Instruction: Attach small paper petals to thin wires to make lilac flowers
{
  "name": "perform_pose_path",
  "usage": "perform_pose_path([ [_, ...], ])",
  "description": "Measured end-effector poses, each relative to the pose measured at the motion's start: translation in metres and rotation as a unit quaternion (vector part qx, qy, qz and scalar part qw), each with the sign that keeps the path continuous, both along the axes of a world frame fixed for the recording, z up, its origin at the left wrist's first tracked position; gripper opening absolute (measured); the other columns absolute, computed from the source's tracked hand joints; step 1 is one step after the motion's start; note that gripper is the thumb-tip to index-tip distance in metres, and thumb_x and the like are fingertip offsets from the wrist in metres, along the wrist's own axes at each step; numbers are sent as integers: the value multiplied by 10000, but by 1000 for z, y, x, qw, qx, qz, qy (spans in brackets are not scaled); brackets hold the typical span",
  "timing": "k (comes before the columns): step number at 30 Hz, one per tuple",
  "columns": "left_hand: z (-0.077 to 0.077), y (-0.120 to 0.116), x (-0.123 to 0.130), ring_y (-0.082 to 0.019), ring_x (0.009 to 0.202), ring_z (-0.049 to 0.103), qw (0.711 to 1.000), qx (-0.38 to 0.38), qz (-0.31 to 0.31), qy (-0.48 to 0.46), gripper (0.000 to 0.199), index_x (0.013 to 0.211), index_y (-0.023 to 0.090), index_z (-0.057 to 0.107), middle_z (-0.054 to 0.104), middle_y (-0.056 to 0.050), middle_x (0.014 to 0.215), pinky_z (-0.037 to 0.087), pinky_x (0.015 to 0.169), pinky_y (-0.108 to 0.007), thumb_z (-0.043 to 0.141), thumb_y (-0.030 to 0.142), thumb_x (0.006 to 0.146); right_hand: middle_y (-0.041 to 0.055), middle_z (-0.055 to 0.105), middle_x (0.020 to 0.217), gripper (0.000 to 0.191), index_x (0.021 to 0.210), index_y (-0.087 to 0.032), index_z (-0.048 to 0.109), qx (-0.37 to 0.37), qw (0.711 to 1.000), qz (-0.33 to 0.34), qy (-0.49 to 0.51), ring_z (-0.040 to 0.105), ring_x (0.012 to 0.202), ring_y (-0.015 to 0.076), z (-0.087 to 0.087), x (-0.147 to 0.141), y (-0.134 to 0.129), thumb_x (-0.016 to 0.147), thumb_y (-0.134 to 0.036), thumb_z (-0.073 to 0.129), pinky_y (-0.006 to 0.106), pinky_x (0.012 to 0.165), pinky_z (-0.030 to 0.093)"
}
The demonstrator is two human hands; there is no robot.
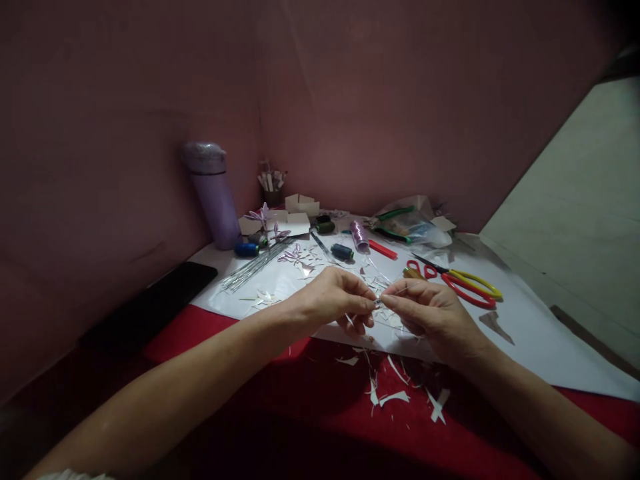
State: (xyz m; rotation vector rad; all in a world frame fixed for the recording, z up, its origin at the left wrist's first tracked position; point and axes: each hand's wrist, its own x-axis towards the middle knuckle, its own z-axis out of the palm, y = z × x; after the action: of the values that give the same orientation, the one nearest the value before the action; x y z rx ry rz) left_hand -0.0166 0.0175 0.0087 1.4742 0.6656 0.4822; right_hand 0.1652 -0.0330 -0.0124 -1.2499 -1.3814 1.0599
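My left hand is closed in a pinch above the white paper sheet, thumb against forefinger. Facing it, my right hand pinches as well, and the fingertips of both hands almost meet. Between them is a tiny dark silvery piece, too small to make out fully. A thin wire-like strand runs over the fingers of my right hand. Paper scraps lie below and around the hands. Close to my right hand are scissors with red and yellow handles.
White paper covers a red cloth. Silver wires, a blue thread spool, a teal spool and a pink spool lie behind. A purple bottle, green-handled pliers and a black flat object stand or lie around.
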Motion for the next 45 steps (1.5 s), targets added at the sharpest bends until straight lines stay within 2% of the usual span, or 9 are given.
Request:
perform_pose_path([
  [8, -1, -1, 3, -83, 434, 553, 999, -8, 26, -20, 147, 747, 92, 636, 609, -12, 584, 453, 471, -225, 664, 233, 716, -60, 386, 467, 209, 712, -176, 647, 17, 1000, -15, 21, 262, 413, 66, 0, -2, -1, 712, -375, 710, 244, 399, 147],
  [15, 10, -8, 5, -77, 392, 518, 998, -14, 50, -31, 84, 689, 85, 606, 581, -5, 523, 432, 447, -219, 612, 159, 729, -83, 363, 461, 225, 785, -174, 635, 4, 998, 11, 63, 226, 398, 47, 6, -4, -3, 725, -383, 694, 218, 388, 136],
  [18, 13, -8, 7, -75, 382, 507, 995, -5, 91, -44, 47, 689, 84, 593, 560, 8, 498, 437, 439, -218, 585, 116, 723, -98, 334, 453, 269, 816, -174, 612, -28, 995, 19, 95, 198, 385, 40, 7, -6, -3, 738, -424, 673, 204, 377, 122],
  [21, 13, -7, 8, -75, 390, 500, 991, 15, 125, -44, 44, 701, 84, 591, 547, 13, 493, 439, 427, -215, 572, 116, 725, -106, 300, 428, 322, 673, -170, 544, -79, 991, 22, 104, 177, 381, 33, 10, -8, -3, 720, -460, 676, 196, 377, 111],
  [27, 10, -7, 9, -62, 407, 475, 984, 59, 162, -50, 56, 666, 100, 573, 522, 26, 504, 431, 397, -190, 550, 118, 714, -93, 351, 438, 328, 604, -161, 524, -185, 979, 62, 64, 216, 387, 29, 20, -11, -5, 637, -397, 749, 193, 385, 127],
  [34, 11, -1, 6, -59, 393, 477, 979, -1, 192, -72, 56, 670, 109, 560, 533, 27, 502, 402, 385, -180, 583, 148, 702, -33, 501, 501, 305, 590, -163, 551, -197, 978, 32, 64, 383, 435, 70, 15, -28, -1, 626, -395, 746, 203, 408, 249],
  [39, 19, 3, 0, -56, 372, 457, 984, -58, 154, -73, 147, 649, 98, 568, 543, 12, 497, 370, 358, -175, 638, 222, 687, -75, 380, 470, 350, 686, -176, 547, -138, 990, 39, 17, 264, 413, 53, 21, -24, -1, 747, -512, 624, 195, 389, 175],
  [41, 23, 1, -1, -59, 369, 456, 983, -78, 148, -78, 170, 646, 99, 569, 540, 12, 489, 359, 342, -171, 660, 240, 671, -90, 343, 454, 348, 727, -188, 524, -125, 991, 17, 32, 218, 404, 52, 26, -19, -3, 789, -528, 570, 197, 383, 145],
  [45, 30, -4, 0, -70, 375, 472, 980, -119, 122, -101, 220, 644, 101, 571, 540, 11, 482, 360, 329, -170, 713, 269, 630, -102, 294, 449, 313, 689, -186, 508, -141, 986, -27, 89, 170, 412, 51, 34, -15, -5, 776, -466, 617, 202, 390, 127],
])
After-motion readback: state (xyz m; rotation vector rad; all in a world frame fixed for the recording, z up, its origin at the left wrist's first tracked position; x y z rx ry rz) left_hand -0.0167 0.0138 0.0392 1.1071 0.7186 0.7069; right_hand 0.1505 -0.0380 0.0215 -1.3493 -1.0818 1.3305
